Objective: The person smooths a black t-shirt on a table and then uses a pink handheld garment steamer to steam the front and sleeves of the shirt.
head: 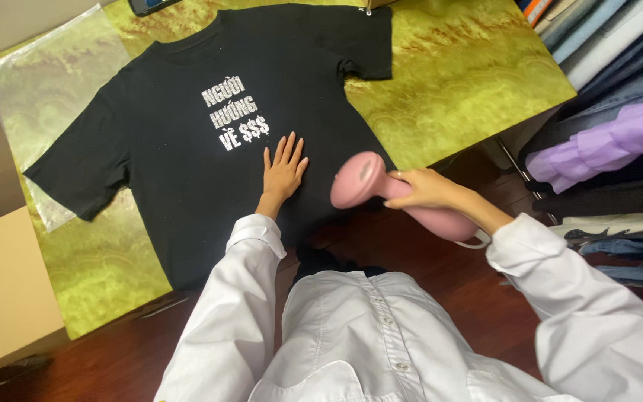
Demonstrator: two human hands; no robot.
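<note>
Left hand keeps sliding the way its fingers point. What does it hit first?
The left hand points up the black T-shirt; first in line is the white lettering, just left of its line. It probably clips the print's right end.

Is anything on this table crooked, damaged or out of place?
The black T-shirt lies askew on the green table, its hem hanging over the near edge. Nothing looks spilled or damaged.
</note>
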